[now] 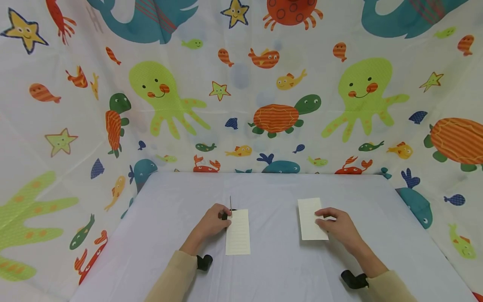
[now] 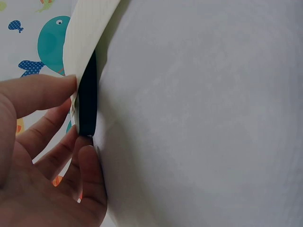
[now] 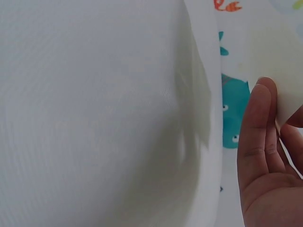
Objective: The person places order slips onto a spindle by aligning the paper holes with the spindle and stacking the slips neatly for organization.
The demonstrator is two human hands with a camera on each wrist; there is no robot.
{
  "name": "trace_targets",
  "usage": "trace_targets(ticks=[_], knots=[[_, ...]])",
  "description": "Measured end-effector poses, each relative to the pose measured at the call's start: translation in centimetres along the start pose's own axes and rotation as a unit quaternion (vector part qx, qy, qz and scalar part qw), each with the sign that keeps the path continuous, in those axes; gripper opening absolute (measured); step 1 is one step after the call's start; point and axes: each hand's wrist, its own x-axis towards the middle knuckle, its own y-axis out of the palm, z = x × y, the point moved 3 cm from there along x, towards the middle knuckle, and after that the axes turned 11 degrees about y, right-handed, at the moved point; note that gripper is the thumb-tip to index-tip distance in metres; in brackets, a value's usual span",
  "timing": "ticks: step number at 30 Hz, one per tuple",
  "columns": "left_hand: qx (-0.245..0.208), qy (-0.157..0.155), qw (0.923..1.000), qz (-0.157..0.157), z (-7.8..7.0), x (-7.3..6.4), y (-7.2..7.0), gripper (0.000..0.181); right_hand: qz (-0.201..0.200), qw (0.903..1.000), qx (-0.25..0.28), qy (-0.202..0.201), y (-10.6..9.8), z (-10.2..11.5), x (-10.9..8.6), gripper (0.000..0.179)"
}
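Note:
In the head view my left hand [image 1: 212, 221] pinches the upper left edge of a lined cream paper pad [image 1: 238, 235]. A dark, flat-sided object [image 2: 88, 104] lies against the back of the paper in the left wrist view, by the fingers; its kind I cannot tell. From the pad's top corner a thin dark strip [image 1: 230, 202] points upward. My right hand [image 1: 337, 224] pinches the right edge of a lined cream sheet [image 1: 310, 220], thumb on one side and fingers on the other. In the right wrist view the sheet [image 3: 279, 56] is raised above the table and casts a shadow.
A white cloth covers the table [image 1: 275, 272]. Behind and beside it hangs a curtain [image 1: 241, 96] printed with sea animals. Black wrist mounts [image 1: 354, 279] sit at both sleeves. A stretch of cloth separates the two papers.

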Motion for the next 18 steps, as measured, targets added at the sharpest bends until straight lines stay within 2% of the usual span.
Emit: trace_targets(ticks=[7, 18], knots=[[-0.001, -0.009, 1.0000, -0.001, 0.2, 0.2, 0.1, 0.018, 0.004, 0.9997, 0.021, -0.012, 0.9, 0.7, -0.2, 0.033], [0.002, -0.001, 1.0000, -0.001, 0.4, 0.3, 0.2, 0.017, 0.011, 0.9987, 0.049, -0.013, 2.2, 1.8, -0.3, 0.032]])
